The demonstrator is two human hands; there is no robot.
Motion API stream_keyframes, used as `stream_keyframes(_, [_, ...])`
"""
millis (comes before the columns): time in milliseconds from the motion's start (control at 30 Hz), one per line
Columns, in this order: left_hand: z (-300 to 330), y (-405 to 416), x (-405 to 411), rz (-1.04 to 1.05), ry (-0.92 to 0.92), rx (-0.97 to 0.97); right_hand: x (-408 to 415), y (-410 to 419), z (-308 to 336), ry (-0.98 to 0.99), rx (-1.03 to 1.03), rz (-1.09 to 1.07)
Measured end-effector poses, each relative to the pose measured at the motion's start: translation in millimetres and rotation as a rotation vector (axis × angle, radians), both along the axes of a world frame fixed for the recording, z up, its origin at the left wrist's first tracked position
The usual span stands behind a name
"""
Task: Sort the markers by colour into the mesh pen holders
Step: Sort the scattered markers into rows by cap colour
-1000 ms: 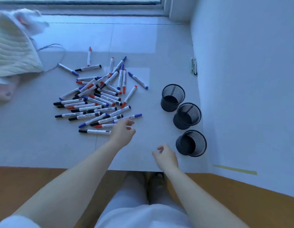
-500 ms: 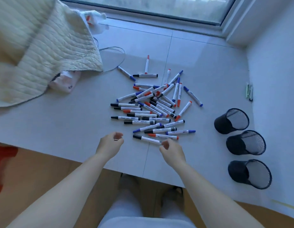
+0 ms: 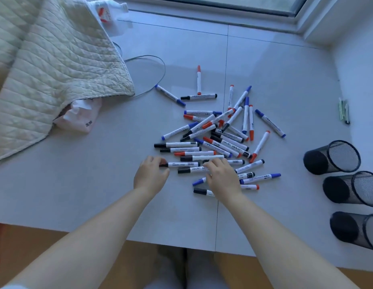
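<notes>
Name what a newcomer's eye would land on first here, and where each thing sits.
First, the jumbled pile of markers with red, blue and black caps at the centre of the pale surface, with the left hand and right hand at its near edge. Then three black mesh pen holders in a row at the right, and a quilted cream blanket at the far left.

Markers (image 3: 219, 140) lie left of three holders (image 3: 335, 157).

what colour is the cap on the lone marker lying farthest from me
Red, on the white-barrelled marker standing apart beyond the pile; head view.
</notes>
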State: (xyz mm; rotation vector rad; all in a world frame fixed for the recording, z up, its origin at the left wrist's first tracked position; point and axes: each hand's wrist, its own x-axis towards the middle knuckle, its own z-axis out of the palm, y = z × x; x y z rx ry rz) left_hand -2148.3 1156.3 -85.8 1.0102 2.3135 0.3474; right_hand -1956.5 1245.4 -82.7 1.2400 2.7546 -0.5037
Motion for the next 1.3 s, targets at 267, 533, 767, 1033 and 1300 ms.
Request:
stream_keyframes(267, [-33.3,15.6,-5.8,-0.257,0.16,0.001,-30.7,18.6,-17.5,-0.109,0.092,0.141])
stream_keyframes(533, [-35.3,12.4,-18.3,-0.361,0.204,-0.026,-20.9,26.9,-12.9,-0.034,0.185,0.242])
stream_keyframes(767, [-24.4,11.8,-26.5,0.006,0.011,0.16,7.6,49.1,-3.3,-0.041,0.2,0.196])
stream_keyframes(1033, [-25.9,55.9,-23.1,-0.1,0.162,0.019,7.4,54.6,-19.5,-0.148,0.215,0.189])
stream_keyframes(1300, [-25.7,85.3,-18.5,-0.278,0.25,-0.123,13.9,64.9,-14.7,0.077,0.238,0.275])
